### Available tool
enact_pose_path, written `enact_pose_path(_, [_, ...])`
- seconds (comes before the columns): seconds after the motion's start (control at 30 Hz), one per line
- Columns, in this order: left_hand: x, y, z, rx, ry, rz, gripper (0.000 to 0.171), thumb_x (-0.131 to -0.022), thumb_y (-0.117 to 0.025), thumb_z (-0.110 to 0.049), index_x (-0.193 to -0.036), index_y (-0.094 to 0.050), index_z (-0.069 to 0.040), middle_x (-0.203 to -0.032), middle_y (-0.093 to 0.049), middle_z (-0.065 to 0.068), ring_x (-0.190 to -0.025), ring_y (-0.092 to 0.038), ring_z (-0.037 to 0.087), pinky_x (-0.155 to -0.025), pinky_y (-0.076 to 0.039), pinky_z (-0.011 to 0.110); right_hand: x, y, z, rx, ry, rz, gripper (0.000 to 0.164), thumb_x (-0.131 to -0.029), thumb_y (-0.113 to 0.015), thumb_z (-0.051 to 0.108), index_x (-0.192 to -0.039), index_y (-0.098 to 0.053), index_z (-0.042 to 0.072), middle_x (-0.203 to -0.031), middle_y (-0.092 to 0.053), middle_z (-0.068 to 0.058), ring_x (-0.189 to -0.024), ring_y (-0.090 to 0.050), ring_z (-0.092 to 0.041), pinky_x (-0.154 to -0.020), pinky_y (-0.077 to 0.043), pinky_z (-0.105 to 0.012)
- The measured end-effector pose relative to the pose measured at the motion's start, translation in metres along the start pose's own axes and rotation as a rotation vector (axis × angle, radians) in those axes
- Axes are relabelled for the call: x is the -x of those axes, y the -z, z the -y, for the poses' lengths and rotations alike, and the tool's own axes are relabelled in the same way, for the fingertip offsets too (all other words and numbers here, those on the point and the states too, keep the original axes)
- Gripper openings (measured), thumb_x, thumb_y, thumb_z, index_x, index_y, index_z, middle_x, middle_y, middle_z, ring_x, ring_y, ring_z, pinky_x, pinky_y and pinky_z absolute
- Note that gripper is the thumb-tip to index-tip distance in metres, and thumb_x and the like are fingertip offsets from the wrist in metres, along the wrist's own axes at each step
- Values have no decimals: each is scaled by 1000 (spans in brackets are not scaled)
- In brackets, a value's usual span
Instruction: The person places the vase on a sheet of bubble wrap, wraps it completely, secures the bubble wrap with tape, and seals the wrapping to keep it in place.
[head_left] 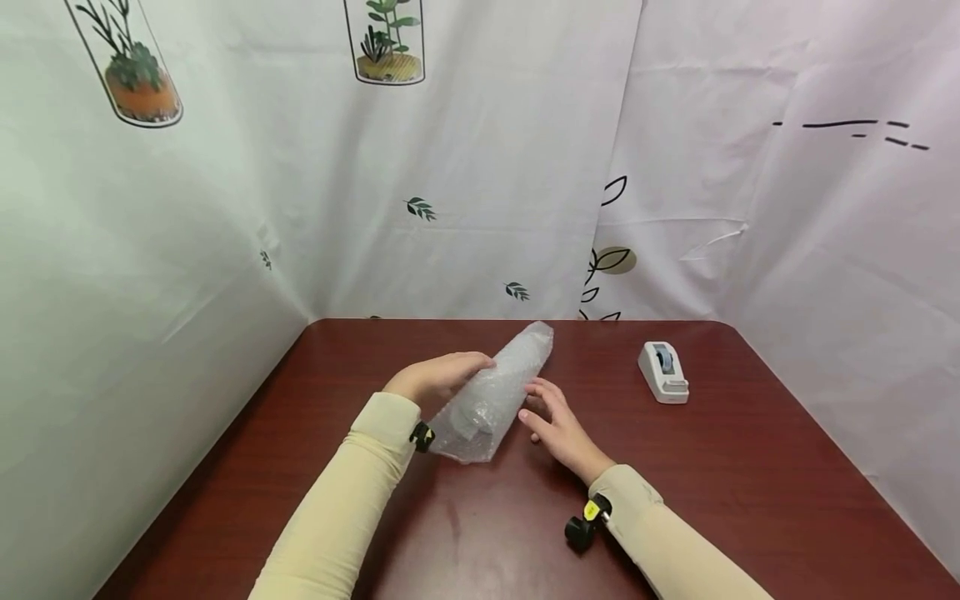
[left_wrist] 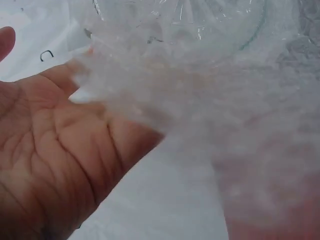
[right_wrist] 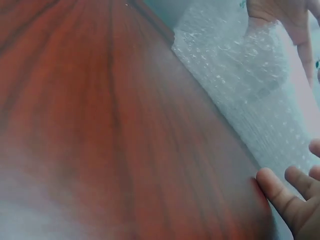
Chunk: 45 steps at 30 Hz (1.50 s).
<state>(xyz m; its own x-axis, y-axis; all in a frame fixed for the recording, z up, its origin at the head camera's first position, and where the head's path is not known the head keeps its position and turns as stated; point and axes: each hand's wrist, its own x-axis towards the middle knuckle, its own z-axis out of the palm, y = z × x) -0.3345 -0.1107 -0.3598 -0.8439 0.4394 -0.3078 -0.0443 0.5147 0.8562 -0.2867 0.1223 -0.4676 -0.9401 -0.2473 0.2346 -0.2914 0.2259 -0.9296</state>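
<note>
A rolled sleeve of clear bubble wrap lies slantwise on the table, its wider end toward me. Something pale and rounded shows through that end; in the left wrist view a clear curved rim appears, its kind hard to tell. My left hand rests against the roll's left side, fingers extended over it and fingertips partly hidden. On the other side, my right hand has loosely bent, spread fingers close to the wrap's right edge. The right wrist view shows those fingers beside the bubble wrap.
A white tape dispenser with a roll of tape stands at the table's back right. The dark red wooden table meets white printed curtains at the back and both sides.
</note>
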Motion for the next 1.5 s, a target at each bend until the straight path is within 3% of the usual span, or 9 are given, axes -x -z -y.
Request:
enact_pose_path(0.17, [0, -11, 6, -6, -26, -53, 59, -98, -48, -53, -139, -54, -11, -138, -42, 12, -118, -54, 31, -97, -49, 49, -4, 1, -3, -46, 18, -32, 49, -102, -57, 10, -147, -43, -3, -140, -28, -23, -127, -50, -44, -79, -57, -38])
enact_pose_path(0.37, [0, -27, 13, 67, -63, -58, 65, -101, -46, -53, -151, -45, -12, -147, -36, 11, -130, -45, 32, -106, -42, 55, -2, 4, -8, -47, 58, -19, 55, -104, -51, 9, -154, -31, -3, -142, -33, -27, -126, -47, -42, -84, -54, -33])
enact_pose_path(0.53, [2, -35, 14, 138, -55, -74, 73, -99, -48, -59, -159, -33, -21, -162, -22, 5, -145, -26, 30, -114, -27, 59, 0, 5, -9, -15, 138, -38, 49, -104, -51, 13, -148, -35, -3, -145, -41, -27, -133, -45, -45, -101, -46, -49])
enact_pose_path(0.63, [-1, -35, 15, 28, -93, -137, 72, -100, -45, -60, -160, -32, -22, -166, -19, 9, -151, -19, 28, -118, -21, 58, -2, 5, -9, 19, 188, -31, 51, -104, -51, 14, -149, -36, -3, -150, -38, -26, -138, -40, -47, -107, -38, -58])
enact_pose_path(0.77, [-8, -36, 16, -122, -111, -189, 73, -101, -39, -60, -160, -29, -18, -167, -18, 16, -153, -15, 32, -119, -18, 59, -6, 5, -12, 50, 228, 5, 58, -103, -50, 11, -155, -29, -4, -159, -28, -26, -140, -37, -48, -107, -38, -60])
enact_pose_path(0.9, [-17, -39, 18, -117, -117, -174, 76, -103, -38, -59, -163, -18, -17, -167, -10, 18, -154, -9, 35, -118, -17, 62, -12, 7, -15, 74, 189, 21, 62, -105, -49, 15, -159, -23, -1, -165, -20, -21, -143, -34, -45, -112, -32, -59])
enact_pose_path(1.07, [-27, -47, 23, -30, -136, -203, 75, -103, -39, -57, -163, -17, -17, -168, -10, 17, -154, -6, 34, -119, -14, 60, -20, 12, -20, 93, 100, 15, 63, -108, -45, 24, -161, -18, 4, -168, -12, -18, -153, -13, -35, -119, -15, -59])
enact_pose_path(1.3, [-42, -56, 22, -63, -148, -269, 75, -103, -40, -55, -163, -17, -16, -165, -17, 19, -151, -20, 38, -118, -21, 59, -34, 20, -21, 61, 34, -16, 62, -108, -43, 27, -161, -20, 7, -158, -13, -22, -148, -17, -42, -116, -18, -63])
enact_pose_path(1.5, [-49, -56, 21, -62, -128, -283, 76, -102, -40, -57, -163, -15, -19, -165, -16, 19, -150, -21, 39, -117, -23, 59, -40, 24, -17, 32, -4, -6, 59, -109, -40, 24, -161, -20, 6, -160, -12, -22, -148, -16, -41, -118, -15, -62])
